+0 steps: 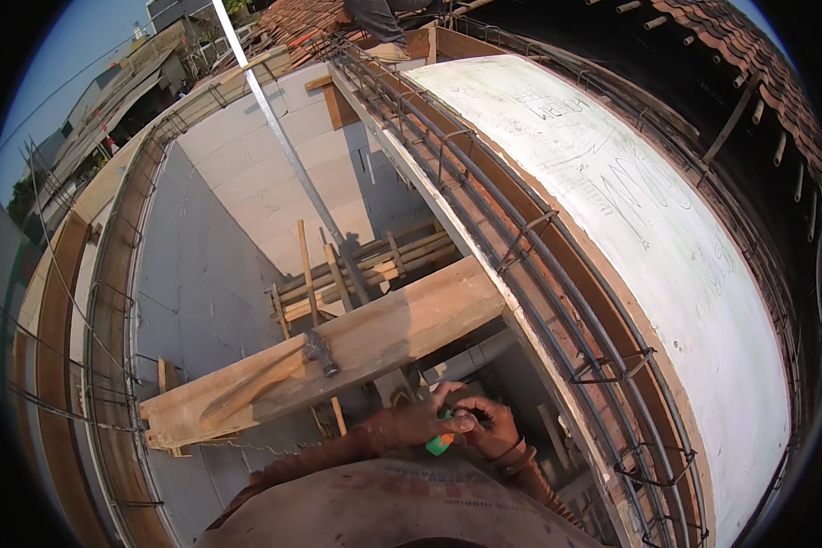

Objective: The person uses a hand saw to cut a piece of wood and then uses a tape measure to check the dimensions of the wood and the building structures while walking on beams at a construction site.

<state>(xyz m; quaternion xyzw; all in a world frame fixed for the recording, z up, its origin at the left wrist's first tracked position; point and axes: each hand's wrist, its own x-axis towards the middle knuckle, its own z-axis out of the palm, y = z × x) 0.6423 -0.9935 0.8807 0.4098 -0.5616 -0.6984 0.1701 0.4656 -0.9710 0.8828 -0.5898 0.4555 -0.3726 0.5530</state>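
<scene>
At lower centre, the left hand (420, 422) and right hand (491, 427) meet around a small green object (440, 444), just below a long wooden plank (338, 352) bearing a steel hammer (321, 353).

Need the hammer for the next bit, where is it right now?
The hammer lies on the wooden plank, toward its left half, just up and left of both hands, which meet around a small green item.

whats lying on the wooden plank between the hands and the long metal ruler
A hammer lies on the wooden plank, between the hands, which hold a small green object, and the long metal ruler. The head view shows it.
</scene>
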